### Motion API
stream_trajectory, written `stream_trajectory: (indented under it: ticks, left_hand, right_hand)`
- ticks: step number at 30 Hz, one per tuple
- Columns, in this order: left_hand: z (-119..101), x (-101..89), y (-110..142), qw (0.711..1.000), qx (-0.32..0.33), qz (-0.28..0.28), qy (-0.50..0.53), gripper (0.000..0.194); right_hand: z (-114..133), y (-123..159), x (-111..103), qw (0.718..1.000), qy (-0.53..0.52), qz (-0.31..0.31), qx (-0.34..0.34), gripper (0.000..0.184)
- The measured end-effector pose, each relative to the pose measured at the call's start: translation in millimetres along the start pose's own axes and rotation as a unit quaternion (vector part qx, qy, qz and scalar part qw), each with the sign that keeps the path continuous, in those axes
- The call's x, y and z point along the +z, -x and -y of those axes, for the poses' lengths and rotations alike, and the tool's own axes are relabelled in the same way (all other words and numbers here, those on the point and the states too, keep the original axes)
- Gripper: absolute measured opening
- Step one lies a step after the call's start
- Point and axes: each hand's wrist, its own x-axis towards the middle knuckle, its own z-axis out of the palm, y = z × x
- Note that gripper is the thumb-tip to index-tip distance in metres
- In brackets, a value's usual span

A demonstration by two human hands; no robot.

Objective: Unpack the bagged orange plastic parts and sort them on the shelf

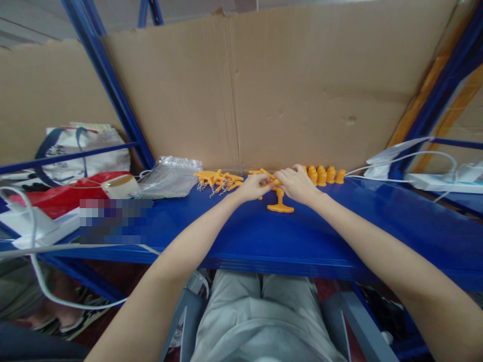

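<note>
Two-handed hold at 12 o'clock from me: my left grip (258, 187) and right grip (297, 183) are closed on one orange piece (276, 182), partly hidden. From it, an orange T-shaped handle (280, 206) lies at 6 o'clock on the blue worktop (245, 231), piled orange corkscrews (217, 177) at 9, orange bell-shaped pieces (321, 177) at 3.

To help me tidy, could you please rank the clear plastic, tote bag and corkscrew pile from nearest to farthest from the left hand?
1. Corkscrew pile: left of the left hand.
2. Clear plastic: farther left.
3. Tote bag: farthest left.
</note>
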Motion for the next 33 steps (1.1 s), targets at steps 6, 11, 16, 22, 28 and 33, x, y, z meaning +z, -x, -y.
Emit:
stream_trajectory:
  ticks: [6,11,16,22,28,33]
  left_hand:
    - [2,-3.5,5,1.000,0.001,0.017,0.019,0.022]
    - [4,-3.1,6,1.000,0.010,0.016,-0.013,0.019]
    - [3,-2.4,4,1.000,0.005,0.008,-0.012,0.019]
    - [5,-2.0,2,1.000,0.003,0.011,0.024,0.020]
    - [5,-1.9,1,0.996,-0.033,0.003,0.077,0.025]
    - [19,-8.4,2,0.995,-0.072,-0.052,0.043,0.026]
  right_hand:
    - [-7,4,8,0.998,-0.054,0.021,-0.019,0.025]
    - [-9,4,10,0.996,-0.074,0.040,-0.025,0.021]
    - [-6,2,6,0.998,-0.048,0.025,-0.010,0.020]
    - [-6,3,9,0.999,-0.035,0.007,0.002,0.019]
    - [-12,3,10,1.000,-0.004,-0.024,0.019,0.025]
    - [-45,15,16,0.991,0.010,-0.060,0.116,0.024]
